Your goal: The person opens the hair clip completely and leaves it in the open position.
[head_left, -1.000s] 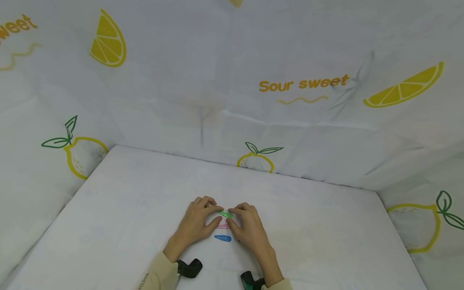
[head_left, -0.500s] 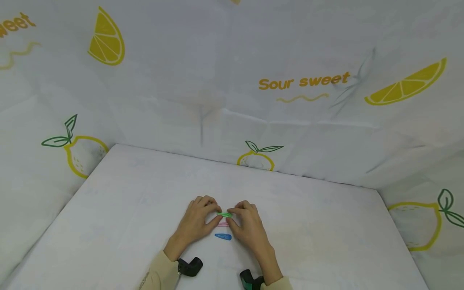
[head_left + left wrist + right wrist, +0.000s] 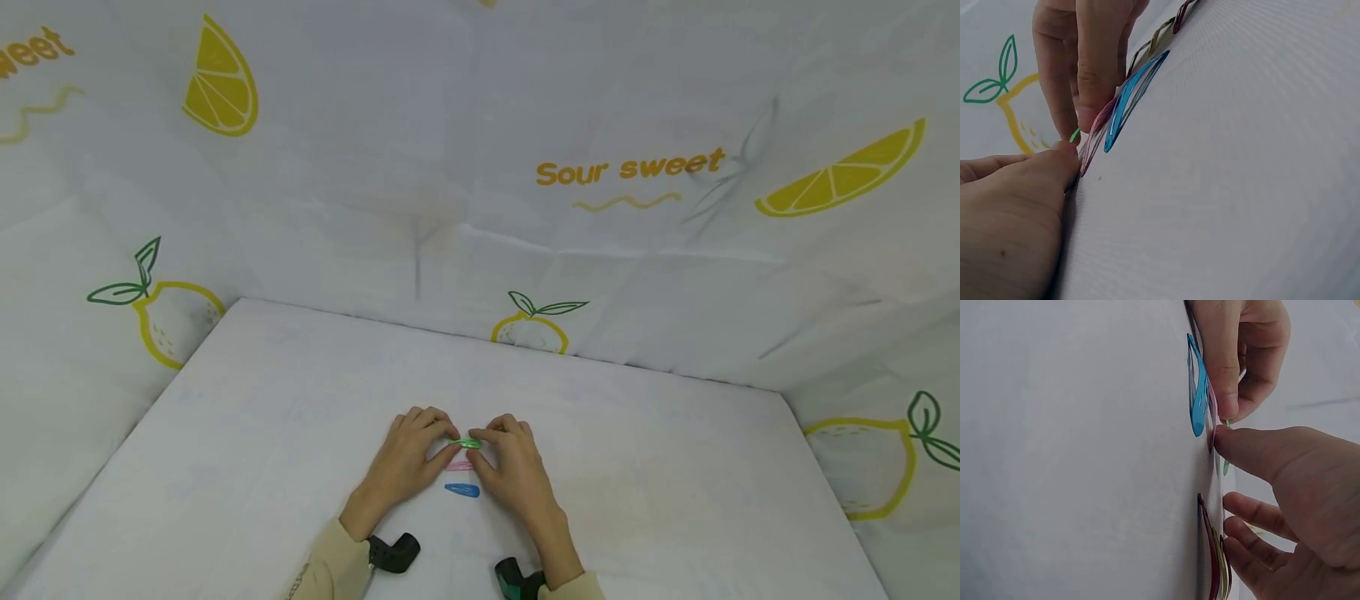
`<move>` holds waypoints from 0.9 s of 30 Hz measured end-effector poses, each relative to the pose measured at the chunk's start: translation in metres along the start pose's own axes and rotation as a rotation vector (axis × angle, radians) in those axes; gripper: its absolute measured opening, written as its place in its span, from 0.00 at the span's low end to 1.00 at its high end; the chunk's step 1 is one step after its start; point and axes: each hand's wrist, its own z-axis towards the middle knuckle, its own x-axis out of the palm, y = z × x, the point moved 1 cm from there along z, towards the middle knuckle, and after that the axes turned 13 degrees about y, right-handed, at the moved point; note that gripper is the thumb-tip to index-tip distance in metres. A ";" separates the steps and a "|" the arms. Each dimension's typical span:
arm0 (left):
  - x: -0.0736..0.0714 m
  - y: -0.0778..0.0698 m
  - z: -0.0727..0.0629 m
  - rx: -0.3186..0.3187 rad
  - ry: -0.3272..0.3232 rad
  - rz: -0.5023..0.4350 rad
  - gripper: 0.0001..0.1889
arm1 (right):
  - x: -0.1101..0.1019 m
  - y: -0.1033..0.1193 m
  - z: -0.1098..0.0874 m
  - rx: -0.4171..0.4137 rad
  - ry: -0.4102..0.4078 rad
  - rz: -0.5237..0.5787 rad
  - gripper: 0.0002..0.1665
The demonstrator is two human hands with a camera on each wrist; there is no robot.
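Observation:
In the head view a green snap hair clip (image 3: pixel 469 443) lies crosswise between the two hands. My left hand (image 3: pixel 408 454) pinches its left end between thumb and forefinger. At its right end my right hand (image 3: pixel 516 467) holds it with thumb and forefinger tips, the other fingers bent. A pink hair clip (image 3: pixel 459 466) lies just nearer to me, partly under the thumbs. Nearer still is a blue hair clip (image 3: pixel 462 490), which stands out in the left wrist view as a blue loop (image 3: pixel 1127 100). The green clip is mostly hidden by fingers in both wrist views.
Dark red (image 3: pixel 1212 562) and olive (image 3: pixel 1222 553) hair clips lie beside the right hand in the right wrist view; in the head view that hand covers them. A white cloth covers the table (image 3: pixel 262 433), and a lemon-print backdrop (image 3: pixel 360 167) rises behind it.
The green clip has turned from slanted to nearly level. The left fingertips have closed on its left end, while the right hand has barely moved. The pink and blue clips stay put.

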 end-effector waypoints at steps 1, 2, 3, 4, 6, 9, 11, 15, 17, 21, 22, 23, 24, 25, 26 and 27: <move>0.000 0.000 0.000 0.004 -0.002 0.000 0.06 | 0.000 0.000 0.000 -0.003 -0.001 -0.001 0.14; 0.000 0.000 0.000 0.010 -0.004 -0.002 0.06 | 0.000 0.000 0.000 -0.006 -0.002 -0.002 0.13; 0.000 0.000 0.000 0.014 -0.003 -0.002 0.06 | 0.000 0.000 0.000 -0.007 -0.002 -0.002 0.13; 0.000 0.000 0.000 0.018 -0.002 -0.007 0.05 | 0.000 0.000 0.000 -0.008 -0.003 -0.001 0.12; 0.000 0.000 0.000 0.026 0.003 -0.015 0.04 | 0.000 0.000 0.001 -0.014 -0.005 -0.009 0.09; -0.002 -0.001 0.000 0.030 0.015 -0.024 0.03 | 0.000 0.001 0.001 -0.014 -0.001 -0.016 0.07; -0.002 -0.001 0.000 0.037 0.012 -0.030 0.04 | -0.001 0.001 0.001 -0.014 0.003 -0.018 0.06; -0.001 -0.001 0.000 0.045 0.011 -0.032 0.06 | -0.001 0.002 0.001 -0.019 0.003 -0.018 0.06; -0.001 -0.001 -0.001 0.039 0.023 -0.028 0.08 | -0.002 0.001 0.001 -0.019 0.010 -0.012 0.07; -0.002 -0.002 -0.001 0.022 0.055 -0.030 0.08 | -0.005 0.000 0.001 -0.015 0.052 0.027 0.11; -0.003 -0.002 0.000 0.017 0.062 -0.037 0.07 | -0.006 -0.001 0.001 -0.015 0.065 0.035 0.12; -0.003 -0.003 0.000 0.011 0.069 -0.046 0.07 | -0.007 -0.001 0.001 -0.014 0.080 0.046 0.12; -0.004 -0.003 0.000 0.005 0.076 -0.058 0.07 | -0.008 -0.002 0.001 -0.015 0.095 0.058 0.13; -0.004 -0.004 0.001 -0.002 0.082 -0.070 0.07 | -0.009 -0.002 0.001 -0.015 0.111 0.064 0.13; -0.005 -0.005 0.001 -0.009 0.089 -0.085 0.06 | -0.009 -0.003 0.001 -0.016 0.126 0.072 0.14; -0.005 -0.005 0.001 -0.016 0.095 -0.098 0.06 | -0.010 -0.003 0.001 -0.020 0.140 0.080 0.14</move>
